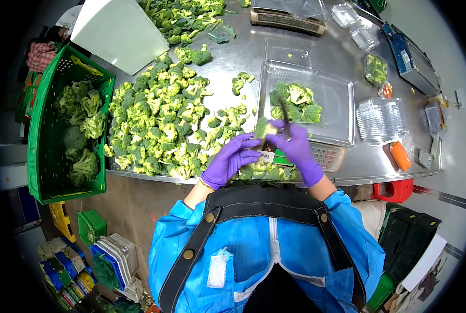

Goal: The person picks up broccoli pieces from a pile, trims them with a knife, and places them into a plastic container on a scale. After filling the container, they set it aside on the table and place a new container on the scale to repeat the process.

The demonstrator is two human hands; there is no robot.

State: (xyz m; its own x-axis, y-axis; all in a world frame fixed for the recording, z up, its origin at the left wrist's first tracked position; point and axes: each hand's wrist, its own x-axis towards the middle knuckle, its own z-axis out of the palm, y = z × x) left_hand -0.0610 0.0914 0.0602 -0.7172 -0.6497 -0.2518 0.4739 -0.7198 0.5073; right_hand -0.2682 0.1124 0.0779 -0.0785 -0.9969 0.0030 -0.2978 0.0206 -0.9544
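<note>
Both of my hands wear purple gloves and meet above the table's front edge. My left hand (232, 159) has its fingers bent around the lower left side of a broccoli piece (265, 128). My right hand (297, 151) is closed on a dark-bladed knife (283, 112) that points up and away, beside that piece; the hand is slightly blurred. Just beyond, a clear plastic box (295, 103) with broccoli florets sits on the metal tray of a scale (324, 155). To the left lies a large heap of cut florets (160, 117).
A green crate (42, 125) with broccoli heads stands at the left, near a pale green board (119, 34). Stacked clear boxes (381, 120), a filled box (375, 69) and an orange item (400, 156) are at the right. Another scale (288, 22) stands at the back.
</note>
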